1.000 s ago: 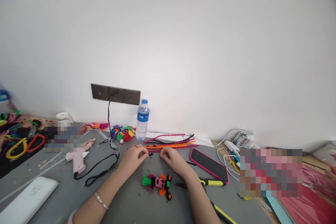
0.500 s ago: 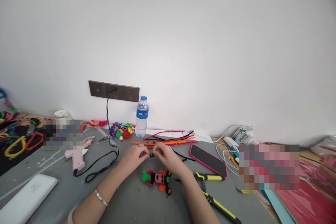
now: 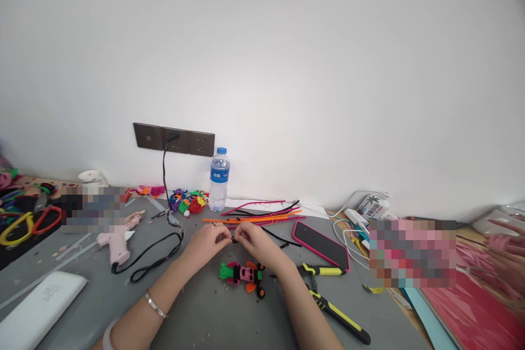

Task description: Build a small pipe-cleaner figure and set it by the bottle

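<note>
My left hand and my right hand meet over the grey mat, fingertips pinched close together. Between them shows a small black piece of pipe cleaner, mostly covered by the fingers. Just below the hands lies a small pipe-cleaner figure in green, pink, black and orange. Behind my fingers, orange pipe cleaners lie loose with dark pink and black ones. Yellow-and-black pliers rest beside my right forearm, which hides their jaws.
A water bottle stands against the wall. A pink glue gun with its cord lies left, near a white box-like object. A phone lies right. Another person's hand shows at the far right.
The black piece between my fingers shows less than before. My hands stay pinched together. The whole view has shifted slightly, with objects appearing a little further left and up.
</note>
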`<state>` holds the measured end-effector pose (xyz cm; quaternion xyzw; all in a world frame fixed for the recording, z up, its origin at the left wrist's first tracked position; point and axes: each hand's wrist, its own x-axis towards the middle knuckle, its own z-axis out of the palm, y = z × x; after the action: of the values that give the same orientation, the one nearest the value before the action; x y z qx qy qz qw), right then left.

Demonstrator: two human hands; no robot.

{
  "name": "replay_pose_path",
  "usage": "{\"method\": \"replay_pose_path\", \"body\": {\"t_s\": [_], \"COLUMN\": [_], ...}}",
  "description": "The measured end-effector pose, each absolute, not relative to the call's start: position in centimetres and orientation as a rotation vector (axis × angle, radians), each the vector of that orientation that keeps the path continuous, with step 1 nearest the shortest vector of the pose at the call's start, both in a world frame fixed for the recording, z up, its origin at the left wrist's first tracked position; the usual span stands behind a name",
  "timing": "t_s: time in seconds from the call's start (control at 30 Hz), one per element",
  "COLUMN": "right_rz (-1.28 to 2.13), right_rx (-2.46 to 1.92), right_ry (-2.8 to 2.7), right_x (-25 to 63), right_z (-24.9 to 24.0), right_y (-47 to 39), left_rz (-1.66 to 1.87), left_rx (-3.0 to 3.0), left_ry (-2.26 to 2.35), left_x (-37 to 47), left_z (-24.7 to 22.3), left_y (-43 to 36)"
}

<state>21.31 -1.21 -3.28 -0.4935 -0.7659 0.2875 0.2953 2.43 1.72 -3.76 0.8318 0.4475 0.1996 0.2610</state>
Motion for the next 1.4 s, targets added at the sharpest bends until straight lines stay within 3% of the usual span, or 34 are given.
{"method": "replay_pose_path", "body": {"t_s": [0.67, 1.0, 1.4], "right_rz": [0.779, 0.873, 0.977], "right_rx": [-1.348, -1.277, -1.270], "right_ry": [-2.023, -1.690, -1.768], "right_x": [21.3, 23.2, 22.7], "right_z": [-3.2, -3.3, -3.6], "right_y": [-1.3, -0.4, -0.4], "left_rz": [0.556, 0.730, 0.756], "left_rx": [2.280, 2.013, 1.921], "left_ry": [1.172, 1.114, 1.089], "left_x": [2.4, 2.4, 2.4], "left_z": [-3.6, -3.4, -3.6], "left_y": [1.7, 2.1, 2.5]}}
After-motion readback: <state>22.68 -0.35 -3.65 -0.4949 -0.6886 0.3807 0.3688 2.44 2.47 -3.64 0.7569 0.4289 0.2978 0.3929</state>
